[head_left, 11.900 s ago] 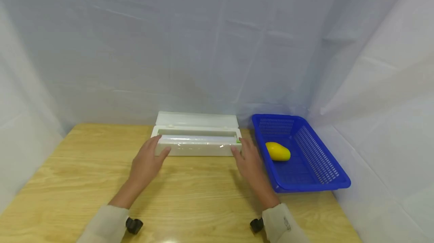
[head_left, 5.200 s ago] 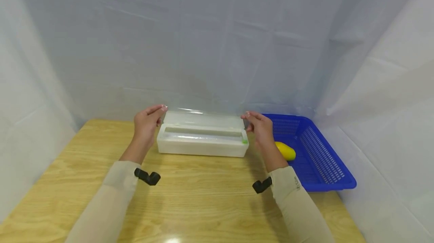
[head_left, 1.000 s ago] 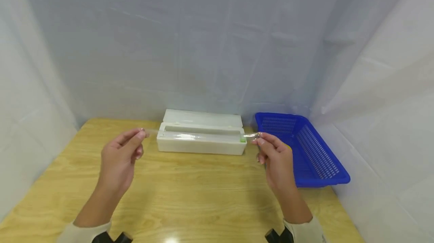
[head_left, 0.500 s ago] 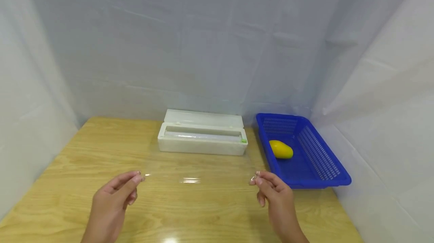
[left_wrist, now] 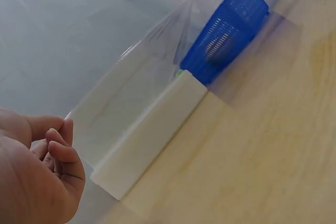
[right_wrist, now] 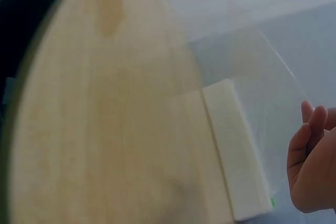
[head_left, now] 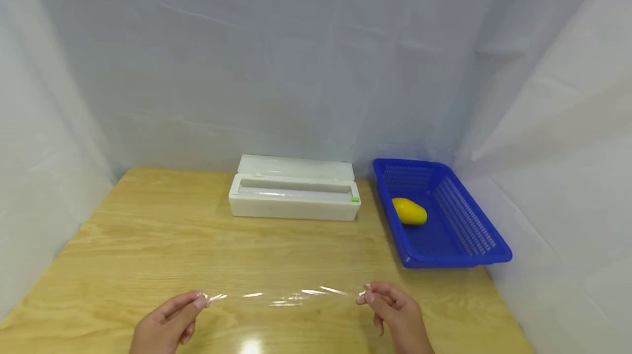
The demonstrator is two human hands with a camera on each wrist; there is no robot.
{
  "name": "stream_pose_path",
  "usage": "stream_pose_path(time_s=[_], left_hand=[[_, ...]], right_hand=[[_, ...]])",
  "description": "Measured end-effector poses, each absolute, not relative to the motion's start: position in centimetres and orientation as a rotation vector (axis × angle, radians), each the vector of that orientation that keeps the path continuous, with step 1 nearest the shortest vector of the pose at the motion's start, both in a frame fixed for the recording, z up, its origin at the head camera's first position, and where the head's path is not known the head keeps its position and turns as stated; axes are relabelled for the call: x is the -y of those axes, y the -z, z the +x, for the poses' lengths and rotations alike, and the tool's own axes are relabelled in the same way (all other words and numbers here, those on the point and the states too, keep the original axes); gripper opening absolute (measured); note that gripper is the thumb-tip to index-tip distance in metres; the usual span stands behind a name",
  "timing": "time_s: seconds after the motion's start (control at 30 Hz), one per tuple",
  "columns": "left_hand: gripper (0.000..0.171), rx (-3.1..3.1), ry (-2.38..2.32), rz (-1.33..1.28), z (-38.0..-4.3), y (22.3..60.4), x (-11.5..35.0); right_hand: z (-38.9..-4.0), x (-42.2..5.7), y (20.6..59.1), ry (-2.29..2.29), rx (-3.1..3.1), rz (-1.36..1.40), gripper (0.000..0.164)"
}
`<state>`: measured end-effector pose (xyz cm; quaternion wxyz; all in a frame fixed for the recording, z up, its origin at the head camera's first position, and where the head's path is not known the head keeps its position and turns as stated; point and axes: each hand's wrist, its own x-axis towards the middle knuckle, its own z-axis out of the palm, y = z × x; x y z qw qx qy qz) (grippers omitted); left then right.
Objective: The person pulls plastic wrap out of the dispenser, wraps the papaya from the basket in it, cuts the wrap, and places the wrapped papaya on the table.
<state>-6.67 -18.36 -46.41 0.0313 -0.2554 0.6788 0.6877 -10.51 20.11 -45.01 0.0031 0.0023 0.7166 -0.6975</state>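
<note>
A clear sheet of plastic wrap (head_left: 288,298) stretches between my two hands above the front of the table. My left hand (head_left: 170,322) pinches one corner between thumb and forefinger; my right hand (head_left: 395,313) pinches the other corner the same way. Behind them stands the white wrap dispenser box (head_left: 294,208), its lid (head_left: 296,168) tipped back and the wrap roll (head_left: 291,194) lying inside. In the left wrist view the film (left_wrist: 131,72) runs from the hands toward the box, gathered into creases near the right hand. A small green cutter (head_left: 355,199) sits at the box's right end.
To the right, a blue plastic basket (head_left: 456,260) holds a yellow mango-like fruit (head_left: 410,212). White sheeting (head_left: 296,57) hangs behind the wooden table (head_left: 123,244) and along both sides.
Both hands have drawn the wrap from near the box toward the table's front, lengthening the pulled-out sheet. Earlier the hands rested on the box ends, then lifted the film's edge. Box and basket stay put.
</note>
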Motion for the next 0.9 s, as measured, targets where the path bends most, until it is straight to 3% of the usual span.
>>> stream_pose_path(time_s=[0.3,0.43,0.67,0.9], left_hand=[[0.018,-2.054,-2.035,-0.870,-6.5,49.4,18.6],[0.025,-2.068,-1.984,-0.889,-6.5,50.2,18.4],[0.057,-2.169,-1.804,-0.837,-6.9,50.8,18.7],[0.053,-2.216,-1.830,-0.749,-7.3,51.3,18.6]], right_hand=[[-10.5,-20.5,47.5,1.976,-2.184,0.085,0.038],[-10.7,-20.6,49.0,1.930,-2.173,0.115,0.040],[-10.8,-20.3,50.8,1.884,-2.199,0.141,0.036],[-11.0,-20.1,50.8,1.846,-2.201,0.166,0.037]])
